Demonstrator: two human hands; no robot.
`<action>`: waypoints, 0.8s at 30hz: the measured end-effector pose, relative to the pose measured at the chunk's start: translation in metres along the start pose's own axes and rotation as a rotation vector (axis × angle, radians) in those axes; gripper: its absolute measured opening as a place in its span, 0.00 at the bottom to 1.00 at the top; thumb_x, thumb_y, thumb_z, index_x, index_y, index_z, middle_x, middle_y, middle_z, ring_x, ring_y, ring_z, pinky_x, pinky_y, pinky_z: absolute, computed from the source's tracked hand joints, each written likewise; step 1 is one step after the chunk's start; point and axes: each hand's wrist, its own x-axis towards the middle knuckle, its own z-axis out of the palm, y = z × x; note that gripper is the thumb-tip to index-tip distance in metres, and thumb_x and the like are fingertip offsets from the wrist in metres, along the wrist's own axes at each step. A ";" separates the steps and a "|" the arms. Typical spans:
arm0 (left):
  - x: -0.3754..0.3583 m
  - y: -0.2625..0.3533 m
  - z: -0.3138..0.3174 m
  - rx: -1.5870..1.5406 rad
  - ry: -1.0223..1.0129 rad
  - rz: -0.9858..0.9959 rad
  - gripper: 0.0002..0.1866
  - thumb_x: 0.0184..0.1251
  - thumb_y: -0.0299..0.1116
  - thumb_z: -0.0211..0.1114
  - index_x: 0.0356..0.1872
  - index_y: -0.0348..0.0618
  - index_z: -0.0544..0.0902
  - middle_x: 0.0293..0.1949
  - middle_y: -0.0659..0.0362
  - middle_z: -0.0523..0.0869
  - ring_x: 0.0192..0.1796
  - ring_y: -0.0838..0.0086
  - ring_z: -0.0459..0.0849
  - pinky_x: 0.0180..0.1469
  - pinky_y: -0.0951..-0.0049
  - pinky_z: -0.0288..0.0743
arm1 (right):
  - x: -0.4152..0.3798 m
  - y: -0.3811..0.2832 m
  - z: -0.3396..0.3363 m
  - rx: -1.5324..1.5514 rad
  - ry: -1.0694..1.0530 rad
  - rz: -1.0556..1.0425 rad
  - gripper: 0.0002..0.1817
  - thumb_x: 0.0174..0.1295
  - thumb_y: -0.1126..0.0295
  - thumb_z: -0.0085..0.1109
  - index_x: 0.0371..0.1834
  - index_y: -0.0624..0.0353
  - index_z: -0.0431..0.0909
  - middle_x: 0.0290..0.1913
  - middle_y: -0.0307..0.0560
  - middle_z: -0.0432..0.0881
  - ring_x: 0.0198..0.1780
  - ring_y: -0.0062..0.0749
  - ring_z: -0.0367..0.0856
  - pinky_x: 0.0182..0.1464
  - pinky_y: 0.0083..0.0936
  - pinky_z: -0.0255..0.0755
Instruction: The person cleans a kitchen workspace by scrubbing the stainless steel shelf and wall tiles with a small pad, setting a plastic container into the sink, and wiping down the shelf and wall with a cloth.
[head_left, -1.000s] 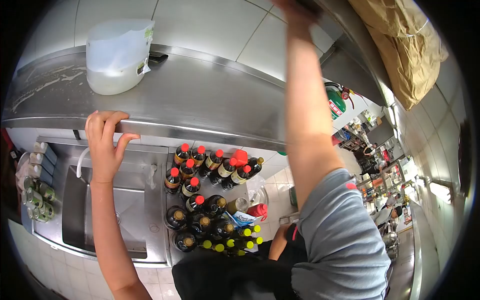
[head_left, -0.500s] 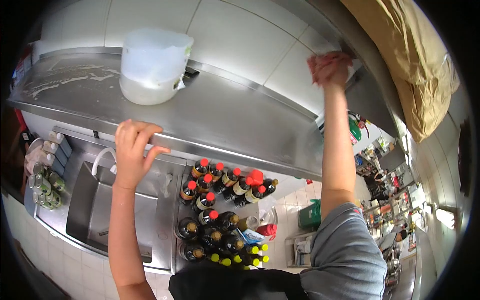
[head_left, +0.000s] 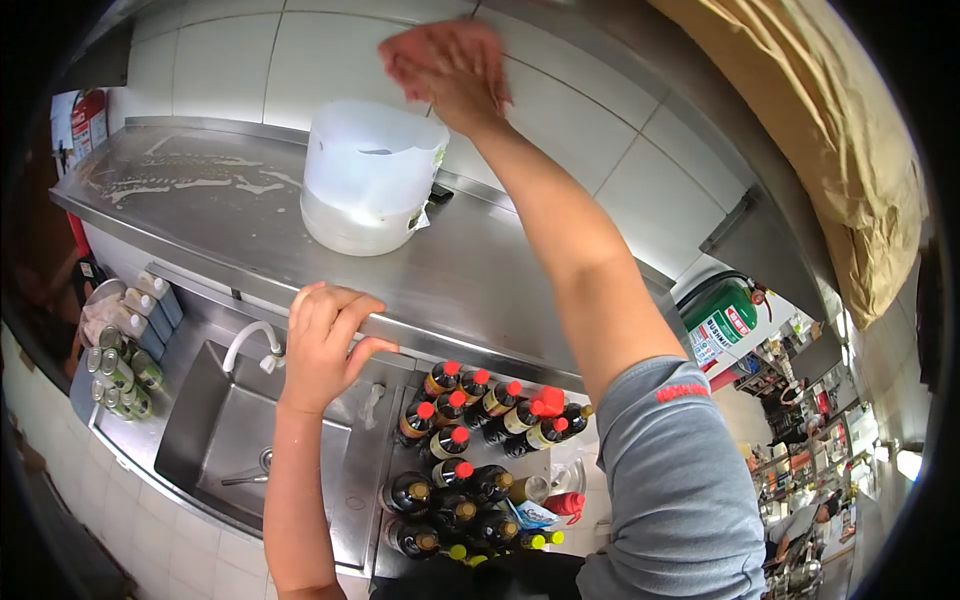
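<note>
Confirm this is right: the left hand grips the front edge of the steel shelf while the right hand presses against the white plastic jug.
Not quite. In the head view the right hand presses on the tiled wall above the white plastic jug, not touching it. The left hand does grip the steel shelf edge.

Your steel shelf (head_left: 250, 225) across the upper left of the frame was dull grey, streaked with white smears at its far left end. On it stood a translucent white jug (head_left: 368, 175) with a small green-and-white label. The wall tiles (head_left: 330, 55) behind were plain white. At lower centre, dark brown bottles (head_left: 470, 440) wore red caps, a few yellow. At right, the extinguisher (head_left: 722, 312) was green, and your sleeve (head_left: 680, 480) grey.
</note>
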 end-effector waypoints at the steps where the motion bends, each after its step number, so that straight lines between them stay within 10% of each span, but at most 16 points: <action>1: 0.000 0.002 -0.002 0.004 0.000 0.001 0.23 0.52 0.49 0.74 0.45 0.48 0.83 0.43 0.64 0.81 0.51 0.64 0.78 0.65 0.51 0.69 | -0.009 0.000 -0.006 -0.034 -0.085 -0.082 0.25 0.65 0.66 0.58 0.67 0.36 0.79 0.82 0.41 0.57 0.83 0.46 0.47 0.83 0.43 0.41; 3: 0.002 0.004 -0.003 0.011 0.020 -0.004 0.23 0.52 0.48 0.75 0.45 0.47 0.83 0.43 0.63 0.81 0.50 0.63 0.78 0.65 0.51 0.70 | -0.042 0.010 -0.015 -0.115 -0.252 -0.264 0.24 0.68 0.66 0.55 0.67 0.36 0.79 0.82 0.40 0.56 0.83 0.43 0.47 0.83 0.35 0.43; 5: 0.002 0.007 -0.005 -0.014 0.020 -0.011 0.23 0.52 0.47 0.75 0.45 0.47 0.83 0.42 0.62 0.81 0.50 0.62 0.79 0.65 0.51 0.71 | -0.097 0.020 -0.013 0.451 -0.375 -0.072 0.25 0.69 0.68 0.54 0.69 0.36 0.78 0.83 0.38 0.53 0.84 0.40 0.45 0.83 0.32 0.46; 7: 0.003 0.008 -0.009 -0.014 0.027 -0.017 0.23 0.52 0.47 0.75 0.45 0.46 0.83 0.42 0.61 0.81 0.50 0.61 0.79 0.65 0.51 0.71 | -0.147 0.046 -0.029 0.171 -0.503 -0.297 0.29 0.69 0.72 0.52 0.73 0.34 0.73 0.84 0.37 0.51 0.84 0.41 0.45 0.82 0.34 0.47; 15: 0.003 0.014 -0.009 -0.008 0.032 -0.051 0.24 0.49 0.45 0.77 0.45 0.45 0.82 0.42 0.59 0.80 0.48 0.62 0.80 0.70 0.49 0.67 | -0.329 0.142 -0.152 -0.001 -0.674 -0.089 0.28 0.66 0.77 0.50 0.68 0.37 0.77 0.81 0.38 0.59 0.81 0.41 0.54 0.80 0.35 0.53; 24: 0.000 0.013 -0.005 -0.013 0.004 -0.054 0.25 0.50 0.48 0.76 0.46 0.45 0.82 0.42 0.58 0.80 0.48 0.60 0.78 0.70 0.47 0.65 | -0.420 0.163 -0.210 0.735 -0.655 1.210 0.21 0.70 0.51 0.54 0.59 0.48 0.80 0.57 0.41 0.80 0.54 0.33 0.77 0.54 0.30 0.71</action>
